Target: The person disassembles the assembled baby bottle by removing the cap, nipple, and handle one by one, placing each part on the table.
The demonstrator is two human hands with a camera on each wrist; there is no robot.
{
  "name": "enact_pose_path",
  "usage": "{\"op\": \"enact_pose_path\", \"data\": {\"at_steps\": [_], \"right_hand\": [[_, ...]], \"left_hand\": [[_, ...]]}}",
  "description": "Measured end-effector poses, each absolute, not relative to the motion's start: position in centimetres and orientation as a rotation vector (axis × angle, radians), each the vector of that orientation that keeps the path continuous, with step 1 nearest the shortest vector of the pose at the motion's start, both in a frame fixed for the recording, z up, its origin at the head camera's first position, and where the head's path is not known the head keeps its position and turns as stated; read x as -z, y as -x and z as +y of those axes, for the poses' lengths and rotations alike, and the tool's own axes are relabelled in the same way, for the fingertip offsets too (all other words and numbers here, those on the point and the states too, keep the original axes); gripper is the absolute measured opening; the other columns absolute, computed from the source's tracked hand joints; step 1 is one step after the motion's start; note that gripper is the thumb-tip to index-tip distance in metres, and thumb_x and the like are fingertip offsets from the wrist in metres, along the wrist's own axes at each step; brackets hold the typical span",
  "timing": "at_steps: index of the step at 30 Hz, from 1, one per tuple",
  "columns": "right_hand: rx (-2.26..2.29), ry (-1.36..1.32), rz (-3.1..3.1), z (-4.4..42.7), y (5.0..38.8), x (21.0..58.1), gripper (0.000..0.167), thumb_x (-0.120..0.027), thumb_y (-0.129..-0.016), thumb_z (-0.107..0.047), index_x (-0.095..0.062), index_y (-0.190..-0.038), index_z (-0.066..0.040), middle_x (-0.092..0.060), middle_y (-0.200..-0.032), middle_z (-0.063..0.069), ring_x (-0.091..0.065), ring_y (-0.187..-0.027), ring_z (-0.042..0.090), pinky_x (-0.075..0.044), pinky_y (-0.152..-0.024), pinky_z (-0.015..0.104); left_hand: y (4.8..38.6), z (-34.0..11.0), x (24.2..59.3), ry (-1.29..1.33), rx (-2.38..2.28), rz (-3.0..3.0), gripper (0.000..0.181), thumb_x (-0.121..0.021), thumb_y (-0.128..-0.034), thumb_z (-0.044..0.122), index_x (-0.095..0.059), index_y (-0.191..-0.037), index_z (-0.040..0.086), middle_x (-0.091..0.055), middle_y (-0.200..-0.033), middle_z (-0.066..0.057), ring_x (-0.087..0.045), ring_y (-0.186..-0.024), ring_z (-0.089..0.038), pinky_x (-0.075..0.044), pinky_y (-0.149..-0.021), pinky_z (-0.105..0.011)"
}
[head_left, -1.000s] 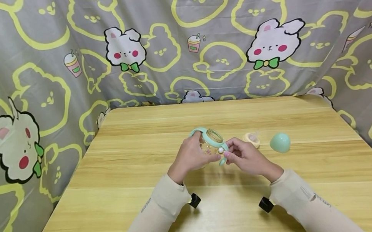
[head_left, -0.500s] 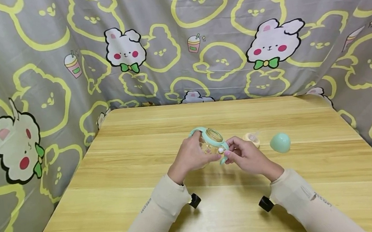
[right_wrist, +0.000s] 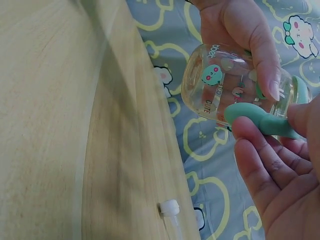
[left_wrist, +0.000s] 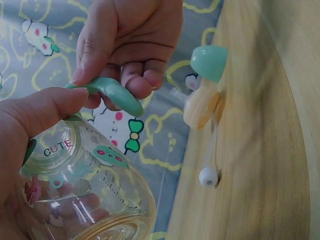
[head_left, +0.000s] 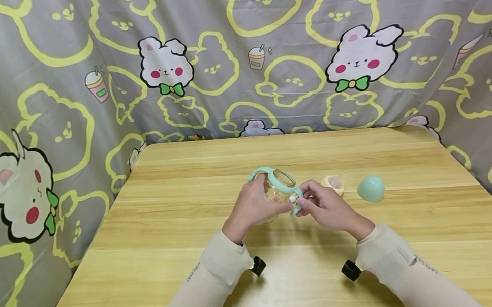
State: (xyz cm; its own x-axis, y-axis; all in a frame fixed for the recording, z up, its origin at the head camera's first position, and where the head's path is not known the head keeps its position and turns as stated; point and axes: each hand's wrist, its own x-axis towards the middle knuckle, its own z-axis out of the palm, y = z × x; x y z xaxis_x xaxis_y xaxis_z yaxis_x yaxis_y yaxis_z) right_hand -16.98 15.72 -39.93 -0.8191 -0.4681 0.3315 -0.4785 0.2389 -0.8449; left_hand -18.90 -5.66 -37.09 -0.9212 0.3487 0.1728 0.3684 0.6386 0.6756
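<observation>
A clear amber baby bottle (left_wrist: 95, 175) with printed cartoon figures is held above the table, its mouth tilted up and to the right in the head view. My left hand (head_left: 252, 204) grips the bottle's body, thumb along the near side. Around the neck sits a mint-green two-handled ring (head_left: 281, 185). My right hand (head_left: 330, 207) pinches one of its handles (right_wrist: 250, 116) between thumb and fingers. Behind that hand, a cream nipple collar (left_wrist: 200, 107) lies on the table. A thin straw with a white weighted end (left_wrist: 209, 177) runs from it.
Right of the nipple collar, a mint-green domed cap (head_left: 371, 189) stands on the wooden table (head_left: 172, 265). A grey cartoon-print curtain (head_left: 215, 50) hangs behind the table and along both sides. Black wrist cameras (head_left: 351, 270) stick out from beneath the sleeves.
The bottle and its green ring have turned slightly, with the pinched handle's lower end shifting a little up and right. Both hands keep their holds; the cap and nipple collar have not moved.
</observation>
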Motion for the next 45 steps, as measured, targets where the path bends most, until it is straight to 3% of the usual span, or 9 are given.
{"op": "enact_pose_path", "data": {"at_steps": [12,25,34,45], "right_hand": [[-1.711,-0.942,-2.451,15.63,16.88,39.83,0.014,-0.051,-0.098,0.002,-0.049,-0.108,0.011,-0.060,-0.090,0.015,-0.068,-0.074,0.036,-0.055,-0.068,0.046],[-1.630,-0.972,-2.393,15.74,17.12,40.34,0.013,-0.049,-0.096,0.007,-0.048,-0.107,0.015,-0.060,-0.089,0.017,-0.068,-0.071,0.029,-0.056,-0.065,0.041],[-1.693,-0.970,-2.367,15.42,16.93,40.12,0.009,-0.048,-0.097,0.007,-0.048,-0.104,0.013,-0.060,-0.089,0.017,-0.069,-0.072,0.024,-0.056,-0.065,0.044],[-1.543,-1.010,-2.282,15.80,17.36,40.05,0.013,-0.042,-0.096,0.013,-0.047,-0.108,0.014,-0.061,-0.089,0.017,-0.068,-0.070,0.028,-0.057,-0.064,0.036]], "left_hand": [[18.76,-5.54,36.97,0.633,1.202,-2.814,0.076,-0.083,-0.0682,0.048,-0.049,-0.124,0.009,-0.061,-0.108,-0.011,-0.059,-0.100,-0.025,-0.049,-0.080,-0.036],[18.80,-5.38,36.89,0.653,1.226,-2.806,0.076,-0.082,-0.0679,0.049,-0.051,-0.124,0.008,-0.061,-0.107,-0.010,-0.059,-0.101,-0.027,-0.049,-0.080,-0.035],[18.79,-5.39,36.76,0.666,1.197,-2.768,0.072,-0.083,-0.0679,0.047,-0.052,-0.121,0.010,-0.060,-0.103,-0.007,-0.058,-0.098,-0.024,-0.049,-0.079,-0.035],[18.78,-5.40,36.71,0.615,1.224,-2.828,0.080,-0.083,-0.0673,0.047,-0.052,-0.128,0.005,-0.061,-0.109,-0.010,-0.060,-0.101,-0.027,-0.049,-0.081,-0.037]]}}
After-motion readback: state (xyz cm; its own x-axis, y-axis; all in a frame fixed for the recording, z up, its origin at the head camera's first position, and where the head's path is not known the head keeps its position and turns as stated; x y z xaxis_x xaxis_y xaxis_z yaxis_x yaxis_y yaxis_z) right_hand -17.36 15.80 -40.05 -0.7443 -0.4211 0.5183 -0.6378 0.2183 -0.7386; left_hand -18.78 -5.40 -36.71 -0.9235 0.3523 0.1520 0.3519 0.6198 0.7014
